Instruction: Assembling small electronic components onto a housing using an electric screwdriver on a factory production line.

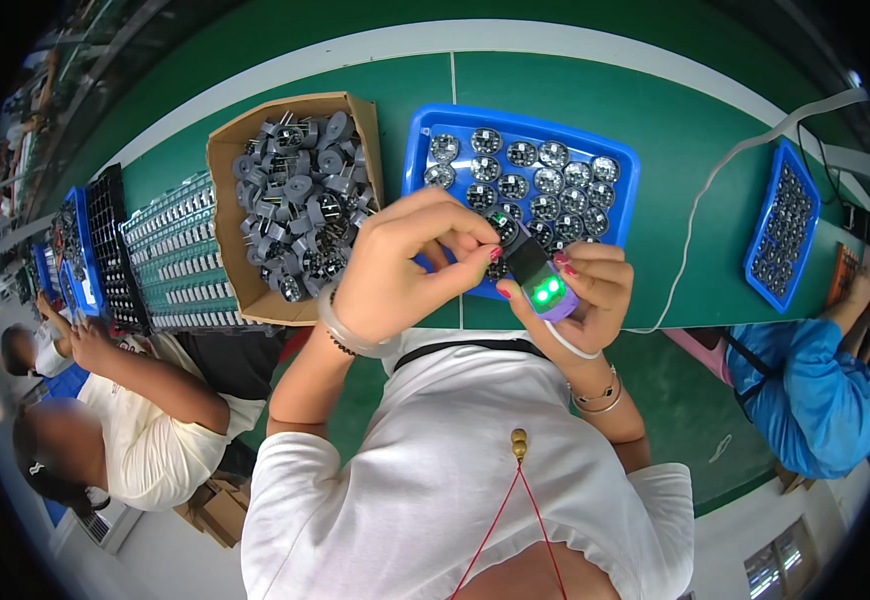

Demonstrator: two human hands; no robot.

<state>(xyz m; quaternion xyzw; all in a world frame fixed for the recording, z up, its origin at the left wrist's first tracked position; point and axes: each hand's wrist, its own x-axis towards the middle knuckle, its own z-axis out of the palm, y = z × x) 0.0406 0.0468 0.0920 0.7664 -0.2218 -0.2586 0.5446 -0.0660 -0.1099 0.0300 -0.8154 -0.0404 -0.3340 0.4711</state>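
Observation:
My right hand (595,295) is closed around a small handheld device with a black top (529,260), a purple lower body and two glowing green lights. A white cord loops from the device by my wrist. At the device's far end sits a small round circuit board (503,228). Thumb and fingers of my left hand (410,265) pinch at the edge of that board; whether it is fixed to the device I cannot tell. Behind my hands lies a blue tray (622,200) with many similar round boards (553,153) in rows.
Left of the tray stands a cardboard box (223,190) heaped with grey round parts with metal pins (300,188). Green-and-white component panels (177,250) lie beyond it. A white cable (695,205) crosses the green table, near another blue tray (783,225). People sit on both sides.

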